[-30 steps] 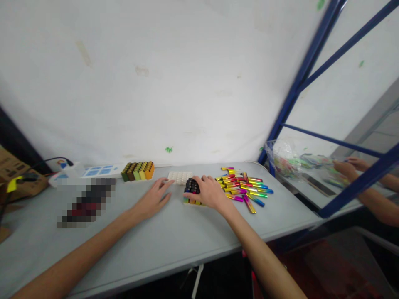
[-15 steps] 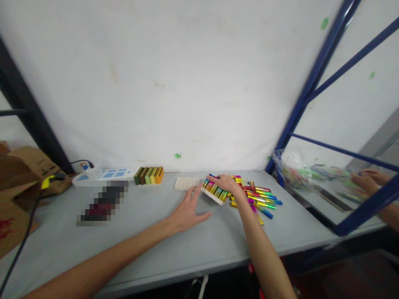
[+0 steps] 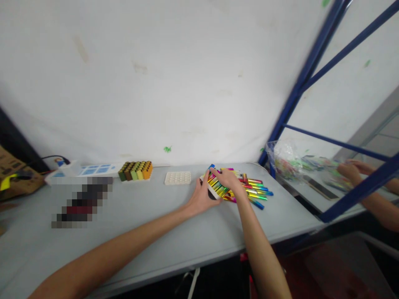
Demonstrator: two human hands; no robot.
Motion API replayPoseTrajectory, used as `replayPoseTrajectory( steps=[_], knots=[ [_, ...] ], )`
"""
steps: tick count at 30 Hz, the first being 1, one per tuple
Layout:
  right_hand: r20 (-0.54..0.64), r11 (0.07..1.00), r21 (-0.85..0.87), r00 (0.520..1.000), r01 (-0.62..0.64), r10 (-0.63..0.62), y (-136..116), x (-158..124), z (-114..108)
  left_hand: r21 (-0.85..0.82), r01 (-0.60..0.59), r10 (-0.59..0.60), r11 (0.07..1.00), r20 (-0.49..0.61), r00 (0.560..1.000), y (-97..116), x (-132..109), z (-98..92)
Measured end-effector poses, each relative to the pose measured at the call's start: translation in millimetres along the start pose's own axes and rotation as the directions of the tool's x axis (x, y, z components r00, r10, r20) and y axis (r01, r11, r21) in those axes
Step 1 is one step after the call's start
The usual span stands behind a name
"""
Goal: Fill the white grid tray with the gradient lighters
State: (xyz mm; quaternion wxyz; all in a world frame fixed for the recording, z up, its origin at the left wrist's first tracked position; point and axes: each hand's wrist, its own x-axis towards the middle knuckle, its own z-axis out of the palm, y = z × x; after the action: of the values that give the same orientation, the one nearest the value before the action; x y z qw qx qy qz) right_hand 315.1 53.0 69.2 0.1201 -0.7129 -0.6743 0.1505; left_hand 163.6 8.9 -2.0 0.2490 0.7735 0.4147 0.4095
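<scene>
My left hand (image 3: 202, 196) is wrapped round the near left side of a tilted white tray (image 3: 214, 193) that holds shiny multicoloured tubes. On the tray's far side my right hand (image 3: 228, 178) lies over the tubes, its fingers closed against them near the tray's top corner. Beside and partly behind my right hand, a loose pile of metallic coloured tubes (image 3: 257, 192) is spread on the grey table. An empty white tray with round hollows (image 3: 178, 178) lies flat to the left of my hands.
Further left stand a tray of green, yellow and orange tubes (image 3: 136, 171), a white power strip (image 3: 65, 169) and a pixelated dark object (image 3: 85, 202). A cardboard box (image 3: 18, 172) is at far left. Beyond the blue frame (image 3: 289, 108), another person's hands (image 3: 352, 170) show near plastic bags.
My left hand has moved right and closed on the tray of shiny tubes, which is now more steeply tilted. The whole view has shifted slightly.
</scene>
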Motion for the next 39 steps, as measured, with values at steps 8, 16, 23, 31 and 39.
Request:
replayPoseTrajectory(
  steps=[8, 16, 23, 31, 39],
  knots=[
    [-0.052, 0.994, 0.084, 0.997, 0.063, -0.059, 17.2, -9.7, -3.6, 0.021, -0.073, 0.073, 0.997, 0.020, 0.997, 6.1, 8.0, -2.7],
    [-0.080, 0.998, 0.053, 0.996, 0.029, -0.024, 21.0, -11.8, -3.9, 0.060, -0.166, 0.161, 0.984, 0.080, 0.984, 0.6, 22.6, -7.4],
    [-0.189, 0.999, 0.030, 0.982, -0.024, 0.029, 25.7, -12.7, -8.3, 0.098, -0.195, 0.181, 0.976, 0.136, 0.974, -1.9, 29.4, -13.3],
    [-0.326, 0.966, 0.083, 0.923, 0.245, -0.206, 31.1, -9.5, 1.4, 0.132, -0.222, 0.195, 0.966, 0.193, 0.962, -1.9, 35.2, -15.1],
    [-0.140, 0.857, -0.165, 0.848, 0.489, -0.511, 43.2, 2.8, 15.4, 0.064, -0.220, 0.209, 0.973, 0.143, 0.967, 1.5, 33.0, -11.1]
  ],
)
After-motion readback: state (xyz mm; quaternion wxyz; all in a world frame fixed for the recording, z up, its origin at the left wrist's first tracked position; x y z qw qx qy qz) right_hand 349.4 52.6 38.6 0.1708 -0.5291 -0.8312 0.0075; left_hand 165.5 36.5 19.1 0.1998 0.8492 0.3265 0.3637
